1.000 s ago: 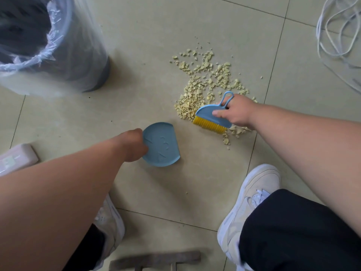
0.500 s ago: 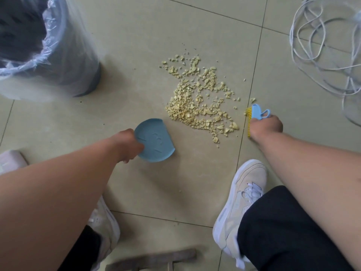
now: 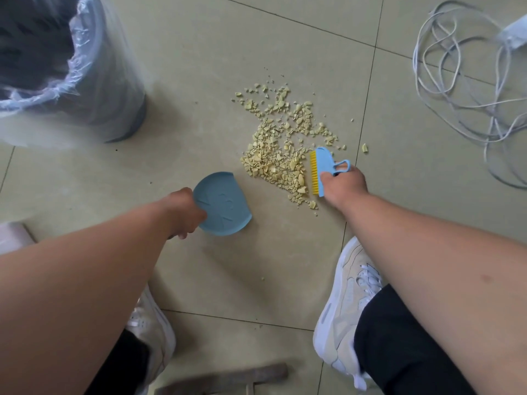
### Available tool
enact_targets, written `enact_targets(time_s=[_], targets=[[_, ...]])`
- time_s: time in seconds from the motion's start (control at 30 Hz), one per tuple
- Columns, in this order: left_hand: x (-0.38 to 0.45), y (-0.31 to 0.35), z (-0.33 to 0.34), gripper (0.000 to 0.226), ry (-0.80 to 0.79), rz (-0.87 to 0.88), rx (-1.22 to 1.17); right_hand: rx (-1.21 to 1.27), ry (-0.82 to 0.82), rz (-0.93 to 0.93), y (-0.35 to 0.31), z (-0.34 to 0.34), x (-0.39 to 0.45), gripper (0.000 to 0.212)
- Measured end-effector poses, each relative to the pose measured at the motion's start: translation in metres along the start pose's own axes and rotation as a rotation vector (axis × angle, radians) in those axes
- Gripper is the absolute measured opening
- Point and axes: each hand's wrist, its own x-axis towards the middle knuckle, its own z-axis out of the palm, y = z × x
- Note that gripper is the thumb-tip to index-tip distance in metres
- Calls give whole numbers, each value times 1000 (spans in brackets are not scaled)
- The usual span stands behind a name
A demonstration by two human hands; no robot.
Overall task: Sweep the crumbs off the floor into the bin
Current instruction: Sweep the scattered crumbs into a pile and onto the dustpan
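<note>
The tiled floor (image 3: 199, 67) carries a lined bin (image 3: 71, 81) at upper left of the crumbs (image 3: 281, 155). Just below-left of the crumbs, the left hand (image 3: 182, 212) grips a blue dustpan (image 3: 222, 203). Against the pile's right edge, the right hand (image 3: 343, 185) clasps a yellow-bristled brush (image 3: 319, 171).

Pale beige floor tiles (image 3: 199, 67) with thin dark grout lines — soft, even light.

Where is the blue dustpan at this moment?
The blue dustpan is on the floor near the middle of the head view, held by the left hand, just left of the crumbs.
</note>
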Motion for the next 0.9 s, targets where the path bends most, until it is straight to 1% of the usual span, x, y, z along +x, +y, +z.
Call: enact_targets(time_s=[0.07, 0.13, 0.27, 0.33, 0.43, 0.53, 0.6, 0.7, 0.83, 0.9], targets=[[-3, -1, -1, 21, 1, -4, 7, 29, 86, 58, 5, -9, 0, 10], [-5, -3, -2, 22, 3, -4, 14, -3, 142, 125, 15, -20, 1, 10], [-9, -4, -3, 23, 0, -11, 28, -232, 111, 261, 37, -27, -8, 9], [-11, -6, -4, 22, -5, -14, 39, -279, 80, 282, 40, -17, -18, 10], [-12, -8, -3, 21, -6, -13, 47, -204, 36, 248, 32, 9, -31, 13], [-12, -10, -3, 20, -4, -17, 55, -100, 11, 230, 9, 31, -40, 20], [-12, -12, -2, 21, -4, -20, 56, -68, -1, 210, -6, 38, -42, 21], [-11, -14, -2, 20, -6, -27, 50, -32, 8, 203, -22, 38, -39, 18], [-12, -13, -4, 22, -12, -17, 40, 71, 84, 263, -23, 25, -36, 13], [-13, -11, -5, 22, -13, -13, 35, 12, 89, 259, -15, 18, -37, 11]])
